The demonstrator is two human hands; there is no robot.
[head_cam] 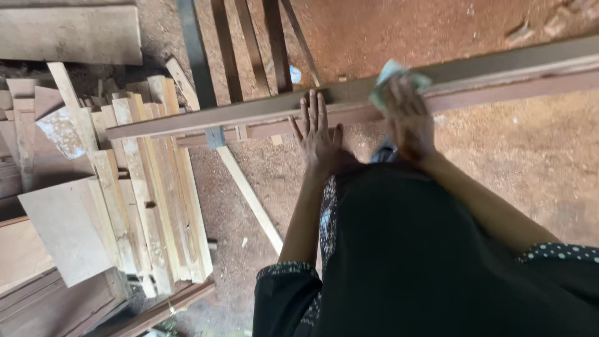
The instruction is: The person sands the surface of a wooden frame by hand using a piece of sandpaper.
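left hand [318,134]: flat and spread wide on the long wooden beam [249,115], palm down, fingers pointing away. Not gripping anything, just pressing on the top face.

right hand [409,115]: curled over a folded greenish sheet [393,78], looks like sandpaper or a rag, pinned against the beam just right of the other hand. It's motion-blurred, so can't tell how tight the grip is.

where the beam is: runs across the view at a slight slant, in front of the person, raised above the sawdust-covered floor [530,162].

how the beam should handle: my guess is heavy and stiff, long solid timber, no flex. The face looks dry and not slippery. To shift it I'd grab the edges from both sides, or go under it near the ends.

how the sheet should handle: light and floppy, only works with a palm pushing it flat; likely to bunch or slip out otherwise.

around it: stack of pale wood offcuts [143,187] to the left, a thin light strip [249,196] on the ground, dark slats [249,43] beyond the beam.

hard to see: what holds the beam up is hidden, its right end is cut off by the frame, and the black garment [424,262] covers everything below the hands. The sheet's surface is too blurry to call.
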